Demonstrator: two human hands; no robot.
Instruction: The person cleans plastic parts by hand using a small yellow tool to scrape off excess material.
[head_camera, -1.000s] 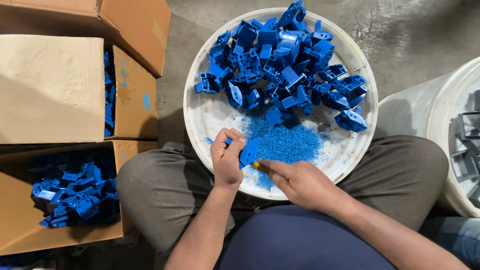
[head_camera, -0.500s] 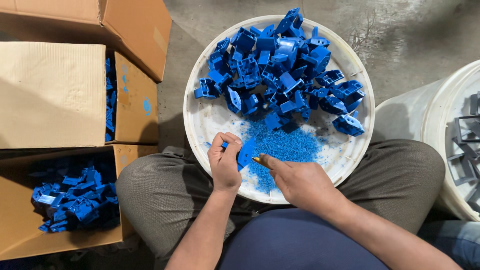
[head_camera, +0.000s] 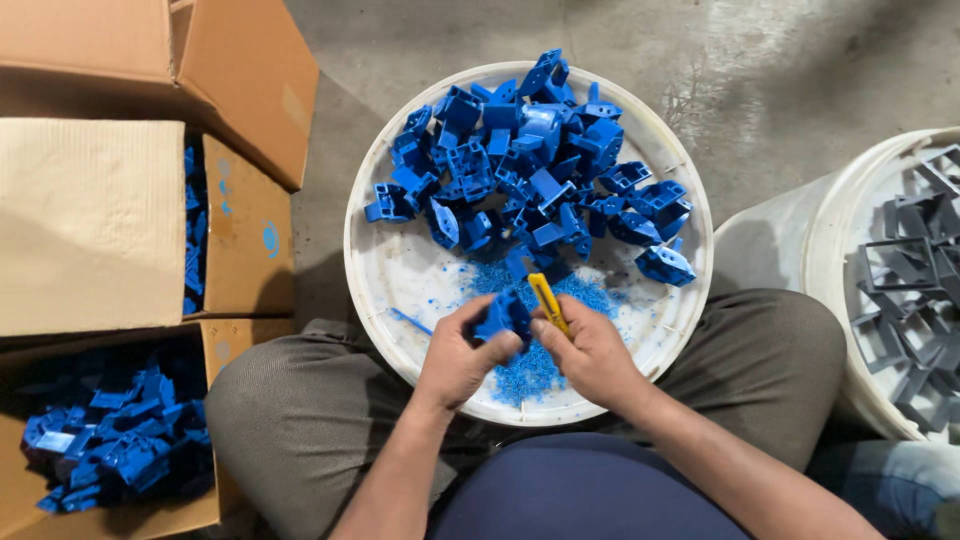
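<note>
Head view: the left hand (head_camera: 455, 360) closes its fingers around a small, angular blue plastic part (head_camera: 503, 316) above the white bucket lid (head_camera: 385, 280), while the right hand (head_camera: 590, 355) grips a yellow knife (head_camera: 547, 302) touching it.

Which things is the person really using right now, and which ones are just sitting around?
In use:
- left hand holding a blue plastic part
- right hand holding a yellow tool
- white tub with the pile of blue parts and blue shavings

Just sitting around:
- cardboard box of blue parts
- closed cardboard box
- white bucket of grey frames
</note>
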